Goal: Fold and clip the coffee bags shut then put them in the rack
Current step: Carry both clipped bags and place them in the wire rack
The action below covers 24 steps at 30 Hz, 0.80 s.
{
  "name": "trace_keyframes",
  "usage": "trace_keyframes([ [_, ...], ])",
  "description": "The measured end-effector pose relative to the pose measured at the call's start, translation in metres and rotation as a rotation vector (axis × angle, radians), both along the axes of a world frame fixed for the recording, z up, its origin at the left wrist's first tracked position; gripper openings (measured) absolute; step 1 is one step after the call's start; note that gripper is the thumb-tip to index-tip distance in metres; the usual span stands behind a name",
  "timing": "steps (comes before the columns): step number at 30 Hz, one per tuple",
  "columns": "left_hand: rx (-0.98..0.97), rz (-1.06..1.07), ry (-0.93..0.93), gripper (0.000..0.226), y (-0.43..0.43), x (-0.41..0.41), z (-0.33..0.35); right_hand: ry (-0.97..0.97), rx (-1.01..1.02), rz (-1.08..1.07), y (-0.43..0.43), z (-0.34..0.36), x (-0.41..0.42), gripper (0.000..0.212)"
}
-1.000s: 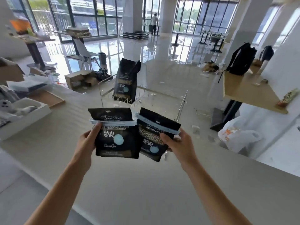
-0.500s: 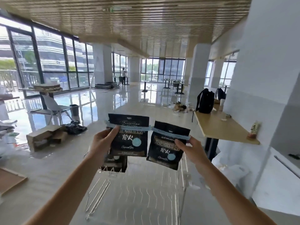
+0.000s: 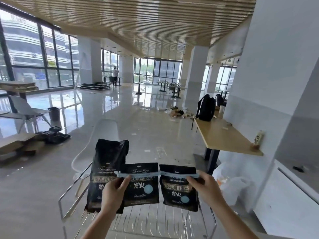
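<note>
My left hand [image 3: 113, 192] grips a folded black coffee bag [image 3: 141, 185] with a pale blue clip [image 3: 138, 174] across its top. My right hand [image 3: 204, 188] grips a second folded black coffee bag [image 3: 179, 188], also shut by a pale blue clip [image 3: 179, 174]. Both bags hang side by side over the wire rack [image 3: 151, 221]. A third, taller black coffee bag [image 3: 107, 169] stands upright in the rack's left end, its top unfolded and without a clip, partly hidden behind my left hand.
A white chair [image 3: 96, 145] stands just beyond the rack. A wooden counter [image 3: 222, 135] with a black backpack [image 3: 206, 108] runs along the right wall, and a white plastic bag [image 3: 236, 185] lies below it. Cardboard boxes [image 3: 19, 145] sit on the floor at left.
My view has tilted further up. Both hands have carried the two clipped bags forward and lower, down over the rack beside the standing bag.
</note>
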<state>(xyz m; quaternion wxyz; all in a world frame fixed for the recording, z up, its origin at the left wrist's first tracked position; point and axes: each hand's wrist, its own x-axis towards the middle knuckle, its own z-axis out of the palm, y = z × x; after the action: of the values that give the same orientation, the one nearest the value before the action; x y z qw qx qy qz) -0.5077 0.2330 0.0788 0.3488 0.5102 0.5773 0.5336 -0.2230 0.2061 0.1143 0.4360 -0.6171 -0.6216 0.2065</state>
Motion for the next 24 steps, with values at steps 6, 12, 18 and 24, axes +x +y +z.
trace_keyframes([
  [6,0.002,-0.017,0.373,0.015,0.000,0.010,-0.011,-0.075,-0.007,-0.043,0.002,0.003,0.006,0.019],
  [12,-0.009,-0.050,0.136,0.023,-0.007,0.016,-0.015,-0.490,0.144,-0.152,-0.014,0.039,-0.013,0.033],
  [18,0.213,0.117,0.181,0.051,-0.022,0.014,-0.017,-0.822,0.039,0.288,0.009,0.060,-0.098,0.046],
  [24,0.230,0.059,0.266,0.059,-0.028,0.018,-0.017,-1.167,-0.095,0.291,0.046,0.037,-0.126,0.027],
])
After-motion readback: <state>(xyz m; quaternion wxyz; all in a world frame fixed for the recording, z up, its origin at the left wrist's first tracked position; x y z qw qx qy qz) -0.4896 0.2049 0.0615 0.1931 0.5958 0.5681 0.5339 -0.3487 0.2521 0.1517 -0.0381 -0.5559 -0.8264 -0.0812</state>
